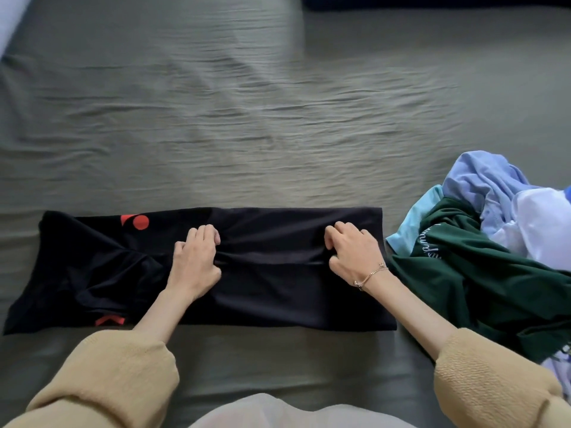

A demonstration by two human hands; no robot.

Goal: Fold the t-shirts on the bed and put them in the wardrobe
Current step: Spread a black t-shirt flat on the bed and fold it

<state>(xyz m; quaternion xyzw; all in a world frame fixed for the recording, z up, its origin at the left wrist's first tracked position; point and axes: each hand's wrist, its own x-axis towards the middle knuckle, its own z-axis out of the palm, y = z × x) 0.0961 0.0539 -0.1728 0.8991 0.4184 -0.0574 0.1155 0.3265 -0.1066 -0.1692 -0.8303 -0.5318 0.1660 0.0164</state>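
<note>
While two hands (197,261) (352,254) pinch one black t-shirt (278,291), pile (494,242) beside.

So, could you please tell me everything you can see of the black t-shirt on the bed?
The black t-shirt lies flat on the grey-green bed sheet, folded into a long band running left to right. It looks like thin, soft fabric with red print at its left end. The left hand and right hand each pinch a fold along its middle. Its right end lies close to a dark green garment.

Black t-shirt (278,291) with red-orange marks, dark green shirt (482,291) (white lettering), grey-green bedsheet (247,103), mustard sleeves (123,375).
</note>
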